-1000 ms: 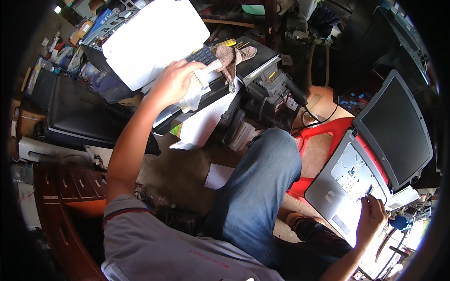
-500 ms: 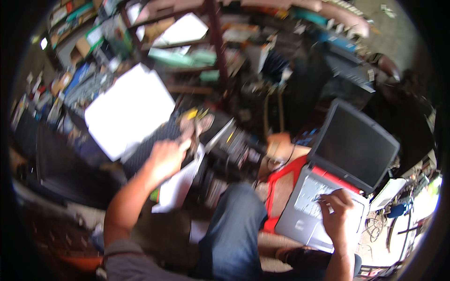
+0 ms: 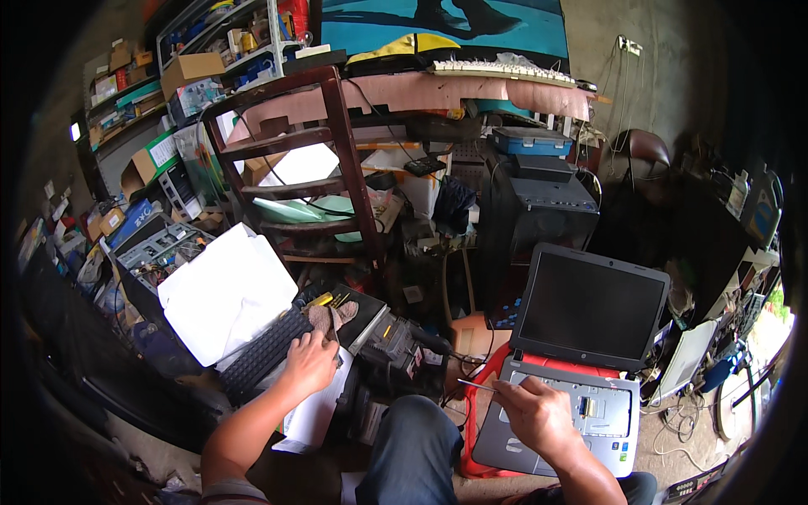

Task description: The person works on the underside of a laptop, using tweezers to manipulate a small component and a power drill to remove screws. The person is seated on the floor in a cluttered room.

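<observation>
On the right stands an unfolded laptop with a dark screen and a grey base. The base's keyboard bay is bare, showing a metal plate with a small ribbon connector. My right hand is closed above the base's left part, pinching a thin metal tool that points left; its exact kind is unclear. To the left, a loose black laptop keyboard lies aslant beside a white open box. My left hand is closed at the keyboard's right end, its fingertips partly hidden.
A red stool supports the laptop. Between my hands lie a dark boxy device and a brown patterned item. Behind are a wooden chair and a black printer-like machine. An opened computer case sits far left.
The view has tilted up and steadied. My right hand has shifted left across the laptop base, with the thin tool now pointing left. My left hand remains around the keyboard's right end.
</observation>
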Demonstrator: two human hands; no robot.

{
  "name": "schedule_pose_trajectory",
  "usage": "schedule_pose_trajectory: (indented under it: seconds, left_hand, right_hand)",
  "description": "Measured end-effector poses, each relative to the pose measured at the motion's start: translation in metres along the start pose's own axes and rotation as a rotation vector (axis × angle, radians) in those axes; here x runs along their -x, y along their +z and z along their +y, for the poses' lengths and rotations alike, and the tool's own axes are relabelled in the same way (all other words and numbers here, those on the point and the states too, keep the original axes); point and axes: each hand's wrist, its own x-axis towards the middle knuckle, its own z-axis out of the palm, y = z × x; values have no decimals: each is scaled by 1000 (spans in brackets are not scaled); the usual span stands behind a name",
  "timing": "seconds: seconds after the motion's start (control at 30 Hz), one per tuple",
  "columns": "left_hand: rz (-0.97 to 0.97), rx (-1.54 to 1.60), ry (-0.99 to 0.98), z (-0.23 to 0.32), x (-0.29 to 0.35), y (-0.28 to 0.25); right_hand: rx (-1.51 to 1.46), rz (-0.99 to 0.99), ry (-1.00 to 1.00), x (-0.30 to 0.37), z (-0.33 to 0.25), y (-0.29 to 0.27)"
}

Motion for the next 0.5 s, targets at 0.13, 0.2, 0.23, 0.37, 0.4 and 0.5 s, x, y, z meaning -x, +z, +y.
schedule_pose_trajectory:
  seconds: [0.13, 0.2, 0.23, 0.37, 0.4, 0.5]
  left_hand:
    - [268, 274, 94, 23, 26, -14]
    - [264, 477, 95, 37, 55, -5]
    - [219, 536, 73, 42, 61, -4]
    - [95, 767, 48, 54, 120, 44]
    - [33, 813, -18, 57, 139, 56]
    - [-195, 977, -4, 61, 181, 99]
  right_hand:
    - [-30, -82, -92, -26, -15, 22]
    - [-59, -165, -173, -39, -19, 61]
    - [-36, -253, -171, -54, -28, 73]
    - [-139, -243, -245, -94, -67, 93]
    - [-160, -233, -262, -98, -74, 106]
    - [-130, -241, -297, -110, -94, 147]
